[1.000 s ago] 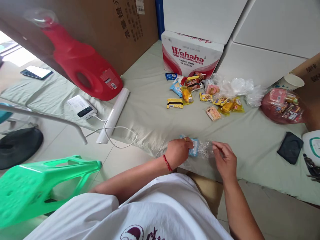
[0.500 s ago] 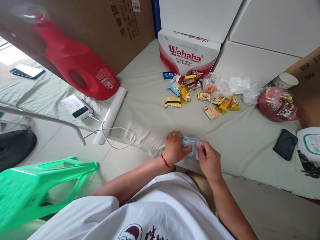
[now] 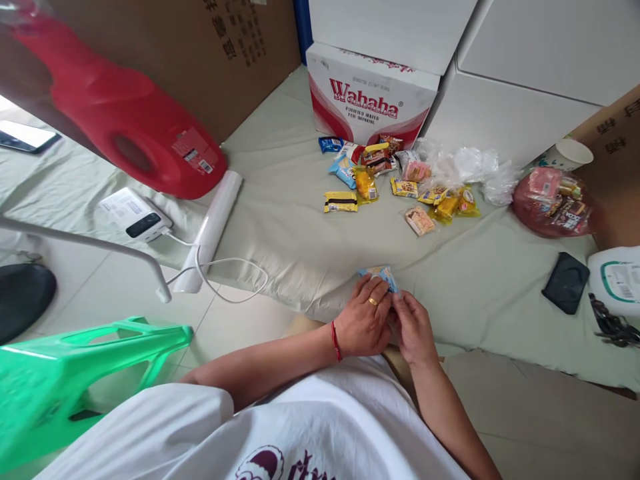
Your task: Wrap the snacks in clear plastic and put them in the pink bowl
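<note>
A small light-blue snack packet is held between both hands near the front edge of the cloth-covered surface. My left hand, with a ring and a red cord at the wrist, lies over the packet with its fingers closed on it. Gripping the packet's right side are the thumb and fingers of my right hand. The lower part of the packet is hidden under the hands. Beyond them lie several wrapped snacks, among them a yellow packet and a pink-and-cream wrapped piece.
A Wahaba-style white and red carton stands at the back. On the left are a red jug, a white roll, a power bank and a green stool. To the right sit a reddish bowl and a black phone-like slab.
My left hand has turned and moved over the packet, close against my right hand. The packet's top now points away from me. The view has shifted slightly.
</note>
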A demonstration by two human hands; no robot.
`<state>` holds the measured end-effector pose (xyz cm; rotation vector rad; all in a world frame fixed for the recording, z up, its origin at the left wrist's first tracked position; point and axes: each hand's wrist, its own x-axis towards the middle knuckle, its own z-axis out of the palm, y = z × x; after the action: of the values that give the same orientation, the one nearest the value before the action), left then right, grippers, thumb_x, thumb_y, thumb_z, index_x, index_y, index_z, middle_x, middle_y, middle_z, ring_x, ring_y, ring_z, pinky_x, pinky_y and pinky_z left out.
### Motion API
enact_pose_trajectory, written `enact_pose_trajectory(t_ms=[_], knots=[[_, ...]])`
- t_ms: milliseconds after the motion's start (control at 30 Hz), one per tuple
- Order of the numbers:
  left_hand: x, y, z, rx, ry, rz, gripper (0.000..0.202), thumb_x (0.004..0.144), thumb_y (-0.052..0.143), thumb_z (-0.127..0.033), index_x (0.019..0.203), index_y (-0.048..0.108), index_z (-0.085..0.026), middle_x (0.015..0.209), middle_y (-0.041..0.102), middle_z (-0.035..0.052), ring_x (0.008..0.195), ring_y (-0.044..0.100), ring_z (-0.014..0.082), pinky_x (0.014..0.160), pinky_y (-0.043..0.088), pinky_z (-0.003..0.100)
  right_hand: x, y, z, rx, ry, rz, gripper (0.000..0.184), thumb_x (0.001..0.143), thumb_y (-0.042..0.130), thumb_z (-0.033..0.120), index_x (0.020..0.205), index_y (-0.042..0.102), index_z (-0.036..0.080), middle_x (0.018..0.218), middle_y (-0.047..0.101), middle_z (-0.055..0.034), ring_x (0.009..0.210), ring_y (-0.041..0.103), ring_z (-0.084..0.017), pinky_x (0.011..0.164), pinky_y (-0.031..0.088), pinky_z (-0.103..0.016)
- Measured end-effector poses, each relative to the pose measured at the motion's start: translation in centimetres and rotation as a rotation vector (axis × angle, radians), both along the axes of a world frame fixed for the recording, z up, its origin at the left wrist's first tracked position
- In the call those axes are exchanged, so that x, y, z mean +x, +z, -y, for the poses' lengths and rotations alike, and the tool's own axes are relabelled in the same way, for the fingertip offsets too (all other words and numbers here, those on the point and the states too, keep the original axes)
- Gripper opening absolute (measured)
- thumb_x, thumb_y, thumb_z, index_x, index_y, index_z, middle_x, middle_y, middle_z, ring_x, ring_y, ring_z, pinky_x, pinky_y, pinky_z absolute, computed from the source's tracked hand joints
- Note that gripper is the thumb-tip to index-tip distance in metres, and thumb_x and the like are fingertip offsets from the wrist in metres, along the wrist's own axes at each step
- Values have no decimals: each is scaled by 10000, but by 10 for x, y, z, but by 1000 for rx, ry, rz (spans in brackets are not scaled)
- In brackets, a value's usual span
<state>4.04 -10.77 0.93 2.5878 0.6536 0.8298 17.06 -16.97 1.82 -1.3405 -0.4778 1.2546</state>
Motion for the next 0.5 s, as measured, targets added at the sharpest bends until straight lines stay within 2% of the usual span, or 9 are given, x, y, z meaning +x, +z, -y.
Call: enact_pose_trajectory(t_ms=[100, 167, 233, 300, 400, 500], knots=[[-4, -10, 5, -3, -98, 27, 678, 764, 541, -216, 1419, 493, -51, 1389, 596, 250, 1405, 489, 405, 1201, 354, 655, 0, 0, 1, -62, -69, -4, 400, 774, 810, 565, 956, 705, 225, 1017, 742, -47, 955, 673, -217, 818, 598, -343], [-9, -11, 2, -46, -200, 50, 766, 763, 519, -181, 1514, 404, -82, 1454, 571, 236, 1468, 446, 381, 1220, 352, 648, 0, 0, 3, -83, -131, -11, 395, 746, 832, 551, 929, 711, 223, 996, 744, -45, 940, 676, -214, 793, 602, -331], [-15, -7, -5, -124, -294, 100, 802, 773, 498, -146, 1561, 349, -149, 1474, 574, 207, 1489, 440, 342, 1213, 392, 622, 1, -1, 5, -110, -162, -3, 398, 729, 847, 531, 941, 719, 220, 972, 745, -43, 886, 677, -202, 737, 598, -312], [-24, 1, -15, -191, -319, 166, 767, 803, 492, -120, 1554, 356, -195, 1460, 589, 191, 1474, 467, 326, 1169, 463, 598, 8, -2, 7, -141, -197, 12, 408, 711, 862, 514, 950, 724, 214, 914, 739, -35, 810, 669, -180, 680, 585, -287], [-44, 10, -34, -193, -142, 197, 582, 865, 505, -98, 1436, 482, -209, 1414, 607, 181, 1444, 496, 330, 1099, 537, 572, 43, -3, 12, -129, -351, 81, 428, 659, 900, 475, 929, 713, 201, 833, 716, -13, 739, 660, -153, 653, 579, -273], [-69, 6, -55, -138, 63, 112, 371, 902, 509, -69, 1227, 603, -219, 1272, 673, 134, 1359, 576, 298, 1066, 568, 506, 120, 7, 13, -22, -604, 259, 480, 604, 937, 376, 988, 706, 202, 831, 711, -7, 709, 661, -140, 625, 573, -267]])
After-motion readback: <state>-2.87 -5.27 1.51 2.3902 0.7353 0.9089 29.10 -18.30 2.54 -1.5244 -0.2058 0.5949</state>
